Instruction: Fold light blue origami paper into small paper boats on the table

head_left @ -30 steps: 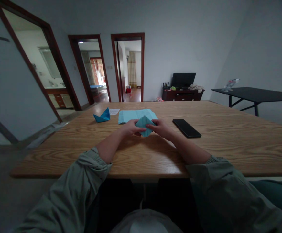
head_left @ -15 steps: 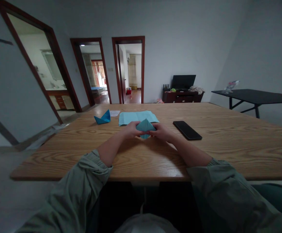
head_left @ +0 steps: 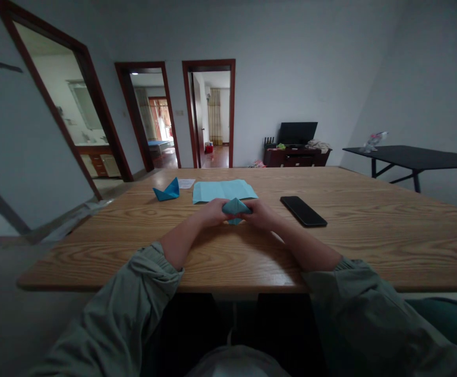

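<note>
I see left hand (head_left: 214, 212) and right hand (head_left: 260, 213), fingers pinching folded paper (head_left: 235, 206) from opposite sides; I'd keep pressure light, even; forced creases could tear.

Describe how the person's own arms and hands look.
Both arms wear loose, creased grey-green sleeves with gathered cuffs, ending partway down so the forearms are bare. The left hand and right hand are ungloved; no watch or bracelet shows on either wrist.
</note>
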The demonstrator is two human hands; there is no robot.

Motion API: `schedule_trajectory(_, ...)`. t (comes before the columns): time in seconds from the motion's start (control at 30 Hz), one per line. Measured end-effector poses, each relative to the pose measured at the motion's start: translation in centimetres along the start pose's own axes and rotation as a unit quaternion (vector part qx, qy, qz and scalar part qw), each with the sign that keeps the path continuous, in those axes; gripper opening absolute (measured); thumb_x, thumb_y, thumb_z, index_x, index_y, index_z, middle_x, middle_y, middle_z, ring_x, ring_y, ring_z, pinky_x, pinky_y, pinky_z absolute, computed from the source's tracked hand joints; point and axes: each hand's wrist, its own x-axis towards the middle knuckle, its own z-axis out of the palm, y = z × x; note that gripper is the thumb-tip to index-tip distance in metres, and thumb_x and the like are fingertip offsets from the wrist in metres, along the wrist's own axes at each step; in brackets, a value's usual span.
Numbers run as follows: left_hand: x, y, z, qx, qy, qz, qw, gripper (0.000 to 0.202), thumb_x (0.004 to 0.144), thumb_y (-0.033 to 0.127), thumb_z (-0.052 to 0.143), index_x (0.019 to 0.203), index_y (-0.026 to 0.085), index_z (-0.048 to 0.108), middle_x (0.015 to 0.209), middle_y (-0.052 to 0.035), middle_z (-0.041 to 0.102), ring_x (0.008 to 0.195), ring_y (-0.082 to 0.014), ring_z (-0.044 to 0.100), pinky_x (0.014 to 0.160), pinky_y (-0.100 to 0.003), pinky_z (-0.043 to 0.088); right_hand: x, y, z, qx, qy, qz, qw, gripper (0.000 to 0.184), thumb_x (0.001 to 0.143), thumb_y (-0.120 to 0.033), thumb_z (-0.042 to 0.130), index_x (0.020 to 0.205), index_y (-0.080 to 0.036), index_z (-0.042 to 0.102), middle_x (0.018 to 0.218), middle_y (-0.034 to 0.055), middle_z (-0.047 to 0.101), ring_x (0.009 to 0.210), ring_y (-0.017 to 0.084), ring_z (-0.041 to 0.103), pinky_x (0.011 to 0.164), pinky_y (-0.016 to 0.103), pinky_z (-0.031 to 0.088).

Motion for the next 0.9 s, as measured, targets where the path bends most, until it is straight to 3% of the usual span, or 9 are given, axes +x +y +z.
schedule_trajectory(0.17,0.2,-0.4,0.1,0.028,-0.014,0.003,1.000,0.028,0.069,0.034,0.065,0.091,0.016,0.068,0.079,0.0013,0.065,0.072,-0.0159,0.056,0.064,-0.023,0.040,0.1,0.6,0.1,-0.037,0.013,0.003,0.999,0.026,0.076,-0.035,0.057,0.081,-0.012,0.067,0.073,0.0001,0.060,0.067,0.013,0.048,0.065,0.024,0.039)
schedule_trajectory(0.6,-0.1,-0.6,0.1,0.050,-0.025,0.017,0.998,0.025,0.071,0.036,0.063,0.085,0.016,0.069,0.072,0.0029,0.062,0.070,-0.0157,0.055,0.060,-0.022,0.038,-0.3,0.4,0.1,-0.084,-0.002,0.042,0.996,0.023,0.071,-0.034,0.060,0.072,-0.013,0.069,0.061,-0.0021,0.058,0.061,0.013,0.049,0.056,0.022,0.035)
schedule_trajectory(0.8,0.1,-0.6,0.4,0.051,-0.006,-0.008,0.999,0.023,0.069,0.033,0.063,0.083,0.015,0.069,0.071,0.0024,0.063,0.070,-0.0165,0.055,0.059,-0.022,0.039,-0.1,-1.1,0.3,-0.081,0.081,0.014,0.993,0.025,0.074,-0.035,0.059,0.087,-0.014,0.066,0.076,0.0014,0.064,0.069,0.014,0.051,0.062,0.023,0.038)
schedule_trajectory(0.9,0.2,-0.4,0.6,0.066,-0.006,-0.012,0.998,0.021,0.070,0.030,0.062,0.084,0.016,0.069,0.073,0.0023,0.064,0.070,-0.0164,0.056,0.061,-0.023,0.039,-0.1,-1.7,0.5,-0.086,0.121,-0.010,0.989,0.024,0.078,-0.036,0.056,0.086,-0.014,0.063,0.075,0.0013,0.061,0.067,0.013,0.050,0.062,0.023,0.037)
